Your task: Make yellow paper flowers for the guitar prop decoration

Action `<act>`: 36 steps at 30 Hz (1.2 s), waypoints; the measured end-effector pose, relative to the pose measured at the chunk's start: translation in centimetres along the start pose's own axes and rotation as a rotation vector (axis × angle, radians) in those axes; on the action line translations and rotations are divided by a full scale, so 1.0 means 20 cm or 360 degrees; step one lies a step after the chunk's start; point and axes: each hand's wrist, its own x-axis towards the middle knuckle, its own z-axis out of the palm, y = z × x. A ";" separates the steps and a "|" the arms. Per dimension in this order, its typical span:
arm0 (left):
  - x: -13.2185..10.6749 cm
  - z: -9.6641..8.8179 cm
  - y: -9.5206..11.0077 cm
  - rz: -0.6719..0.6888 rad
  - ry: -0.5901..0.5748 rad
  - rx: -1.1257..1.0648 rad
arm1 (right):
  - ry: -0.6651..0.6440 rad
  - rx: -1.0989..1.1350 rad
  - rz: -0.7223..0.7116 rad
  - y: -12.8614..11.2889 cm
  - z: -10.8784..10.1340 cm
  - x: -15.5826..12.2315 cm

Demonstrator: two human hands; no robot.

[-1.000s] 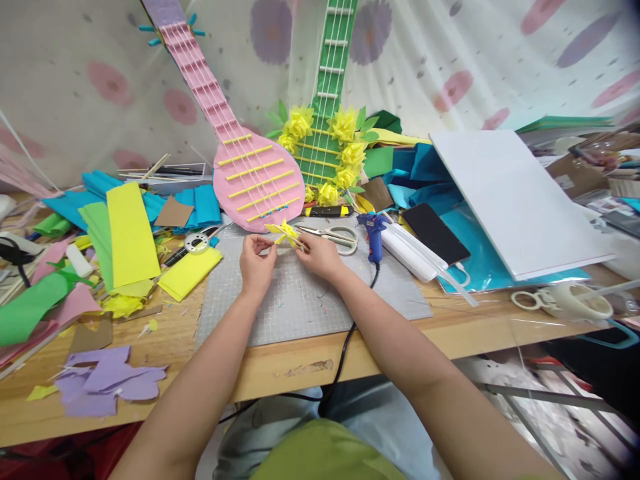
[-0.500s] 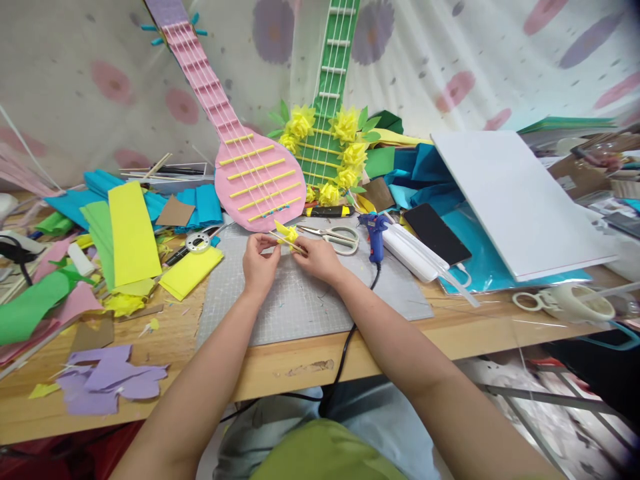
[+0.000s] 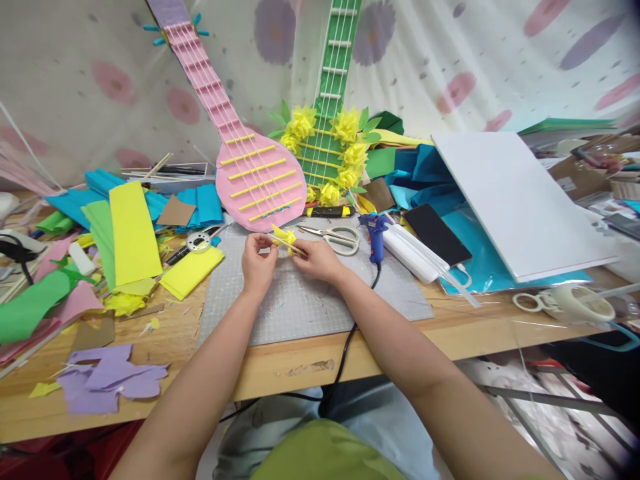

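Observation:
Both my hands meet over the grey cutting mat on the wooden table. My left hand and my right hand pinch a small yellow paper flower on a thin wooden stick, one hand at each end of it. The fingers of both hands are closed on it. Just behind stand a pink paper guitar and a green paper guitar ringed with yellow paper flowers.
White-handled scissors and a blue glue gun lie right of my hands, its cord running off the table edge. A phone and a white board are farther right. Coloured paper sheets and purple scraps cover the left.
The yellow flower has been turned and folded tighter between my fingers. My hands stay in the same place over the mat.

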 end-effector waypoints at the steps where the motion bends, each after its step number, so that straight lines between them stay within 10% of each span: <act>1: 0.00 0.00 0.01 0.0007 -0.0003 0.0008 | 0.0011 -0.0002 0.0020 0.00 0.00 0.00; 9: -0.01 0.00 0.01 0.0020 0.0043 0.0073 | 0.0277 -0.0201 0.0392 0.04 0.02 0.02; 19: -0.02 0.02 0.01 -0.0022 0.0001 -0.0011 | 0.0270 -0.0132 -0.0053 -0.06 0.00 0.00; 36: -0.03 0.02 0.02 0.0005 -0.0045 0.0084 | 0.0307 -0.0293 0.0208 -0.07 0.03 0.03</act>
